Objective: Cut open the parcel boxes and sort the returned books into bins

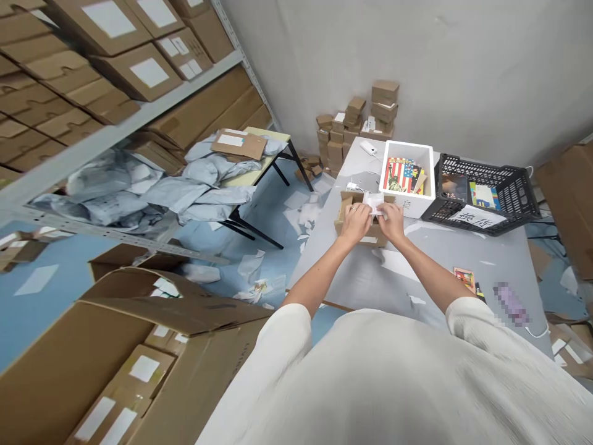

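Both hands are over a small open cardboard box (374, 237) on the grey table. A piece of white paper or thin wrapping (373, 200) stands up between them; its exact kind is unclear. My left hand (356, 222) has its fingers closed at the left edge of this white piece, above the box. From the other side my right hand (391, 220) pinches its lower right part. The hands hide most of the box's inside, so its contents cannot be made out.
A white bin (408, 207) with books and a black crate (491, 224) stand behind and right on the table (361, 281). Small boxes (336, 154) are stacked by the wall. Grey parcels (176, 191) lie left; a large carton (222, 352) stands front left. Paper scraps litter the floor.
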Tool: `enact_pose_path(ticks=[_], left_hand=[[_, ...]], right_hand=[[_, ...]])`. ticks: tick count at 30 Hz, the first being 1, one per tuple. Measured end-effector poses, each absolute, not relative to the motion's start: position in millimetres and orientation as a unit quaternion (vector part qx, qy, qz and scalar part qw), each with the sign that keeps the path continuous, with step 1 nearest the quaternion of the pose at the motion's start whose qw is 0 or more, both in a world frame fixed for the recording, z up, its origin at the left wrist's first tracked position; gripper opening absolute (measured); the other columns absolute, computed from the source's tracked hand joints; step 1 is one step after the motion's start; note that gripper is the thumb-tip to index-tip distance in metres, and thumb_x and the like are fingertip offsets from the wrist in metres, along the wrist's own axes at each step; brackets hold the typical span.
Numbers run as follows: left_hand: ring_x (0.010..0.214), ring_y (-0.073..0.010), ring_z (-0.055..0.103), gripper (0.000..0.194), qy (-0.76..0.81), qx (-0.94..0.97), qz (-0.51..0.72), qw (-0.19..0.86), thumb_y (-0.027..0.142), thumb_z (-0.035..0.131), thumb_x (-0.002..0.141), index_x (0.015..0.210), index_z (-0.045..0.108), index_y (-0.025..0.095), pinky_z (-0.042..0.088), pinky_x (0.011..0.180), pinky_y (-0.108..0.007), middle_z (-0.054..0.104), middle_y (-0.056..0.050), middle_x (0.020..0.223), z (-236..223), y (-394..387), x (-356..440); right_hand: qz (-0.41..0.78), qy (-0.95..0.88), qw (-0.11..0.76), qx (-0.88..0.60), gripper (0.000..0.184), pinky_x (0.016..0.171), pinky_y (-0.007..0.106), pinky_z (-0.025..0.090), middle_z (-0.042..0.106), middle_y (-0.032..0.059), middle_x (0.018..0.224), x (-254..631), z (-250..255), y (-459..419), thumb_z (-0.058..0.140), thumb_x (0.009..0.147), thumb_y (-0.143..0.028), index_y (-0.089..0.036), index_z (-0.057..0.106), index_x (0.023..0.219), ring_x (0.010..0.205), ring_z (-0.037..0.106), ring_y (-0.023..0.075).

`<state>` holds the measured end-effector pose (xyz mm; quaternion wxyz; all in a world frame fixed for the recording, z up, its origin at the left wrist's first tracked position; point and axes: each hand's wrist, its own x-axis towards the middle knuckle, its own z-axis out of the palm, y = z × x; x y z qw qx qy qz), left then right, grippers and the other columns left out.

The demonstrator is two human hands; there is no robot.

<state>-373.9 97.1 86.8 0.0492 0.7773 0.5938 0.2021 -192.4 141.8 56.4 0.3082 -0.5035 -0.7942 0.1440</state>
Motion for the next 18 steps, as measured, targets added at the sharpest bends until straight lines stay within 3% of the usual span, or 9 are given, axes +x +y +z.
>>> enact_pose_path(ticks=[4, 7, 10, 14, 18], left_hand=[[0.134, -0.0319, 0.06, 0.026, 0.608, 0.769, 0.185, 0.066, 0.02, 0.047, 0.111, 0.126, 0.068, 0.025, 0.037, 0.114, -0.046, 0.074, -0.013, 0.128, 71.0, 105.3, -390.7], [0.127, -0.0313, 0.063, 0.025, 0.629, 0.754, 0.173, 0.084, 0.021, 0.045, 0.112, 0.125, 0.067, 0.025, 0.037, 0.11, -0.044, 0.076, -0.012, 0.123, 61.2, 111.6, -395.0], [0.122, -0.0307, 0.065, 0.026, 0.641, 0.742, 0.168, 0.097, 0.02, 0.044, 0.113, 0.125, 0.066, 0.024, 0.037, 0.109, -0.044, 0.077, -0.012, 0.121, 54.9, 120.2, -396.2], [0.126, -0.0317, 0.064, 0.028, 0.646, 0.738, 0.153, 0.12, 0.021, 0.048, 0.111, 0.131, 0.066, 0.025, 0.037, 0.111, -0.046, 0.077, -0.012, 0.125, 50.9, 130.9, -395.2], [0.135, -0.0339, 0.059, 0.032, 0.652, 0.73, 0.177, 0.105, 0.031, 0.05, 0.112, 0.139, 0.066, 0.026, 0.038, 0.111, -0.047, 0.07, -0.014, 0.143, 52.1, 133.5, -391.7]], right_hand=[[0.172, -0.804, 0.251, -0.511, 0.037, 0.12, 0.053, 0.038, 0.077, 0.0129, 0.13, -211.0, 42.3, 150.7, 0.05, 0.097, -0.016, -0.024, 0.074, 0.125, 0.132, 0.061, 0.0362], [0.189, -0.805, 0.212, -0.521, 0.039, 0.117, 0.054, 0.04, 0.073, 0.015, 0.141, -215.0, 34.4, 151.3, 0.05, 0.099, -0.019, -0.023, 0.073, 0.13, 0.136, 0.058, 0.0385], [0.176, -0.798, 0.226, -0.53, 0.044, 0.116, 0.056, 0.04, 0.066, 0.0173, 0.151, -212.0, 31.2, 149.4, 0.052, 0.101, -0.024, -0.021, 0.069, 0.141, 0.14, 0.052, 0.0412], [0.16, -0.806, 0.214, -0.528, 0.043, 0.112, 0.055, 0.042, 0.07, 0.0173, 0.138, -204.8, 30.9, 150.6, 0.05, 0.103, -0.023, -0.022, 0.068, 0.142, 0.132, 0.054, 0.0406], [0.186, -0.816, 0.168, -0.521, 0.04, 0.111, 0.054, 0.041, 0.077, 0.0153, 0.131, -202.9, 31.0, 155.7, 0.045, 0.108, -0.025, -0.023, 0.075, 0.134, 0.123, 0.062, 0.038]])
